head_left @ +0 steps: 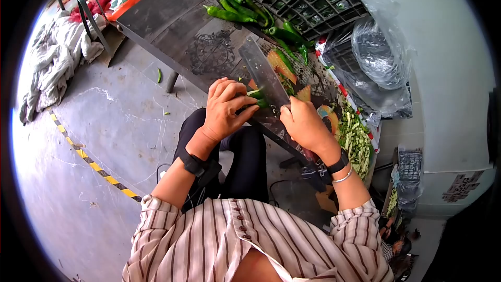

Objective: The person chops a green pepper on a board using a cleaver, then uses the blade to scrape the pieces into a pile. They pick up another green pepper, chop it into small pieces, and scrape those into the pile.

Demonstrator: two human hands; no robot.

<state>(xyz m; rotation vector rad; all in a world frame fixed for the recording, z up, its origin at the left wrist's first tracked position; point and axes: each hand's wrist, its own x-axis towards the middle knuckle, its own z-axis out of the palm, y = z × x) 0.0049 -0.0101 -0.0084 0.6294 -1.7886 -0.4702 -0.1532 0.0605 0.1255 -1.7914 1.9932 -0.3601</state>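
My left hand [228, 105] is closed on a green pepper [261, 103], its fingertips close to the blade. In my right hand [309, 125] is the handle of a cleaver [264, 72], whose broad blade points up and away to the left, beside the pepper. My fingers hide most of the handle and part of the pepper. Whole green peppers [235, 10] lie in a pile at the back of the dark table [156, 15]. Right of my right hand is a heap of chopped green pieces [353, 138].
A black plastic crate [292, 0] stands at the table's back. Plastic-wrapped black trays [368, 62] sit to the right, behind a red-and-white strip [342, 90]. Yellow-black tape [96, 167] runs along the floor at left, near a crumpled grey cloth [57, 57].
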